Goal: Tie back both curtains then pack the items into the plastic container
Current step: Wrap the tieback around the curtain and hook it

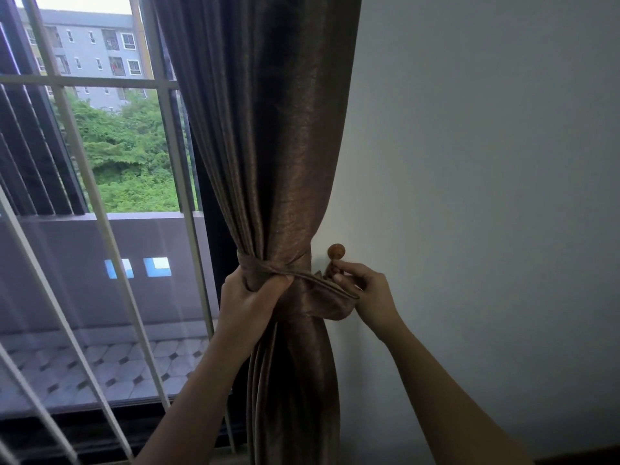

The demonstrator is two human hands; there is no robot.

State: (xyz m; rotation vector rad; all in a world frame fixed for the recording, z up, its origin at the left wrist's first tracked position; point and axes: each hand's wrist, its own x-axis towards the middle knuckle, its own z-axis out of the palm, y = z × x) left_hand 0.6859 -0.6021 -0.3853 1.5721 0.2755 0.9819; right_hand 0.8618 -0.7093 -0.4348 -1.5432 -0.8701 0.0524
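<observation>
A brown curtain [281, 156] hangs gathered at the right side of the window, against the wall. A matching fabric tie-back [268, 267] wraps round its waist. My left hand [250, 298] grips the bundled curtain and the tie-back from the left. My right hand [364, 290] pinches the tie-back's end just below a round wooden wall knob [336, 251]. The plastic container and the items are out of view.
A white window grille [167, 129] and the glass stand left of the curtain, with a tiled balcony [100, 364] outside. A plain pale wall [486, 196] fills the right half. A dark window sill runs along the bottom left.
</observation>
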